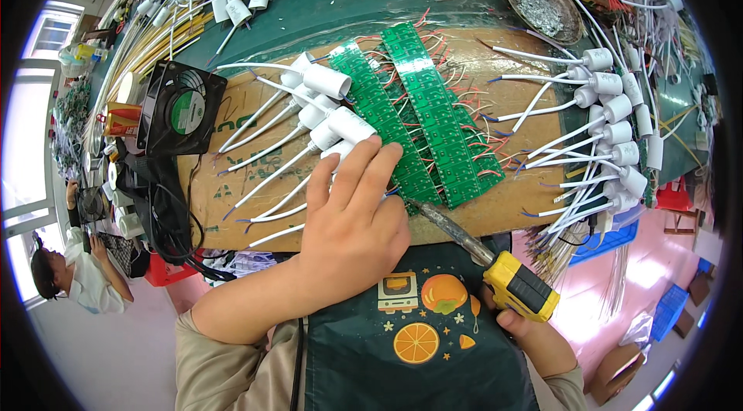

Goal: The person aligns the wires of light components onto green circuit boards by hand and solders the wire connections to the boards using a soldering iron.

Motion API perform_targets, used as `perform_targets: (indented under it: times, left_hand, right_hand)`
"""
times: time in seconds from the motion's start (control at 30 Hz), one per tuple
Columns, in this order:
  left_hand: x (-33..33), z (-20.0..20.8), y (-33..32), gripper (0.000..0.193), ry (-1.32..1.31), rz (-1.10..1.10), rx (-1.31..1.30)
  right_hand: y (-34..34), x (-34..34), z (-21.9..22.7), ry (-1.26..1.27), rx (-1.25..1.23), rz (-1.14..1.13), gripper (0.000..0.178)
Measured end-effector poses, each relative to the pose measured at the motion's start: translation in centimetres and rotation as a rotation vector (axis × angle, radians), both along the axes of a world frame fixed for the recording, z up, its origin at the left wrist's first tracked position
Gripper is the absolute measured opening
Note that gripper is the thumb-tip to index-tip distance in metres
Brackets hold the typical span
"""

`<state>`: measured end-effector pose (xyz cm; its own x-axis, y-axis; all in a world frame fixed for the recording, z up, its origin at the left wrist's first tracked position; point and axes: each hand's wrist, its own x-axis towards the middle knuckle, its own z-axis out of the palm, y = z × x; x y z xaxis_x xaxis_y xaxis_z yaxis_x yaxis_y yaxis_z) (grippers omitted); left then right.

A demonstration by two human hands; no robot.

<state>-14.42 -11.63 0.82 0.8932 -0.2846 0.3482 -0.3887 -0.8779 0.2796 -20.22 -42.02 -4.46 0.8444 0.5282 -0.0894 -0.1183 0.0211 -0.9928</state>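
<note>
My left hand [357, 214] reaches over the near end of the green circuit boards [437, 113], its fingers bent beside a group of white cylindrical lamp caps [328, 81]. A blue wire end [392, 192] pokes out between its thumb and fingers; most of the grip is hidden beneath the hand. Low on the right, my right hand [534, 337] is closed around the yellow and black handle of a soldering iron [520, 283]. The iron's dark tip meets the boards' near edge, close to the blue wire. Thin red and white wires run out from between the board strips.
A brown cardboard sheet [255, 214] lies under the boards. More wired caps [617, 132] lie right, with others heaped at the far left. A black fan [182, 109] stands left. A round metal dish [543, 5] holds silvery bits. Another person [85, 275] sits far left.
</note>
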Motion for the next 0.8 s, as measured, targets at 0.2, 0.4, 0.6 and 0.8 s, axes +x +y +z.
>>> perform_targets:
  times: [0.2, 0.4, 0.6, 0.8]
  left_hand:
    - [0.3, 0.7, -0.6, 0.010, 0.045, 0.035, 0.090]
    - [0.3, 0.5, 0.1, 0.014, 0.013, 0.015, 0.097]
    - [-1.7, -0.4, 0.9, 0.023, 0.023, -0.034, 0.104]
    - [-2.2, -1.7, 1.4, 0.026, -0.026, -0.020, 0.008]
  right_hand:
    - [-0.2, 0.0, 0.1, -0.023, -0.039, 0.006, 0.041]
    - [-0.2, -0.1, -0.2, -0.020, -0.024, 0.005, 0.041]
    - [0.2, 0.4, 0.3, -0.030, -0.041, 0.021, 0.042]
    - [0.3, 0.1, 0.0, -0.009, -0.037, 0.004, 0.041]
